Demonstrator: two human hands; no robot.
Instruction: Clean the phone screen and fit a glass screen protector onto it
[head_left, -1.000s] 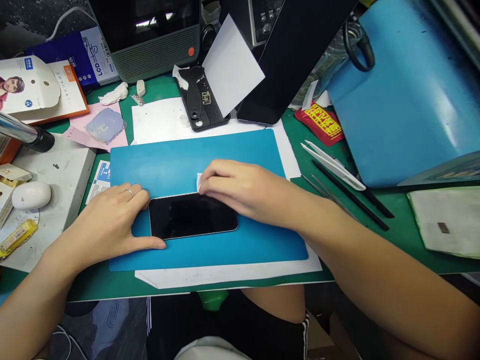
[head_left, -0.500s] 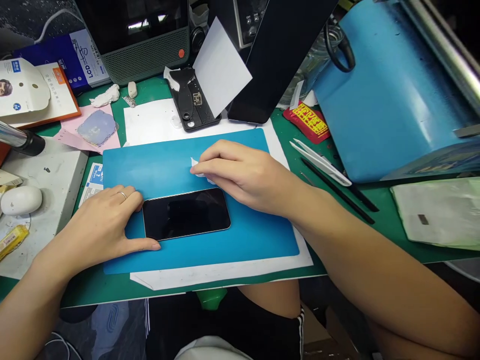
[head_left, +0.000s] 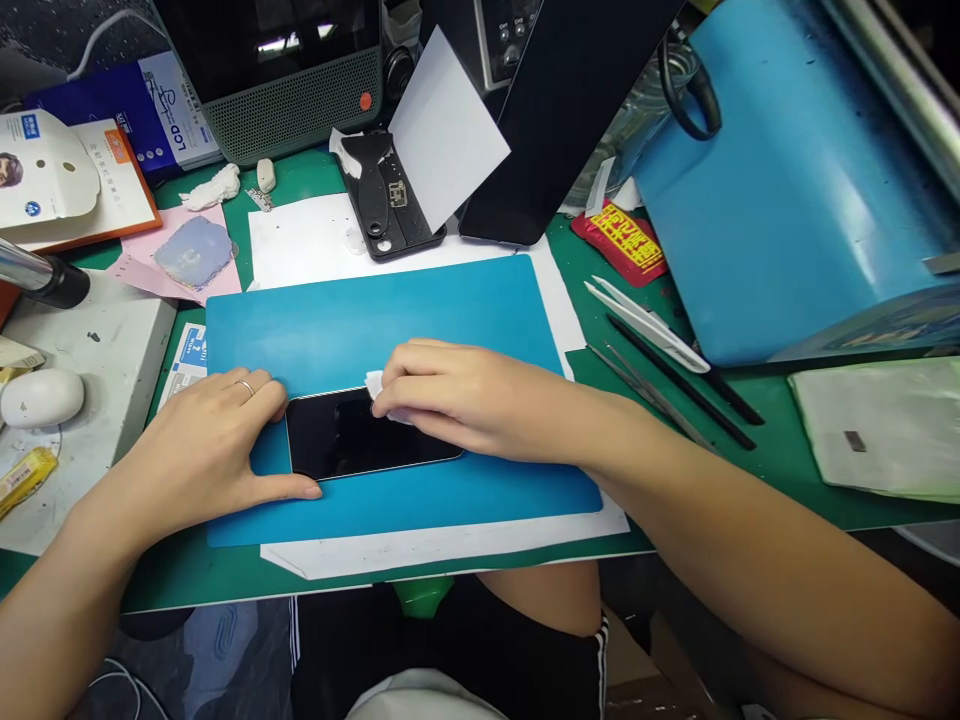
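A black smartphone [head_left: 337, 435] lies screen up on the blue mat [head_left: 450, 495]. My left hand [head_left: 217, 440], with a ring on one finger, grips the phone's left end, fingers at the far edge and thumb along the near edge. Pinched in my right hand [head_left: 465, 395] is a small white wipe [head_left: 374, 382], which is on the phone's screen near the far edge. The hand covers the phone's right part and most of the wipe.
Tweezers [head_left: 652, 325] and thin tools lie to the right, beside a red packet [head_left: 621, 243] and a blue machine [head_left: 795, 200]. Behind the mat stand a black case [head_left: 386, 195], a white card [head_left: 450, 125] and a dark panel [head_left: 555, 120]. A white earbud case [head_left: 43, 398] sits left.
My right hand has moved down toward me with the wipe, from the mat beyond the phone onto its screen. My left hand and the phone have stayed in place.
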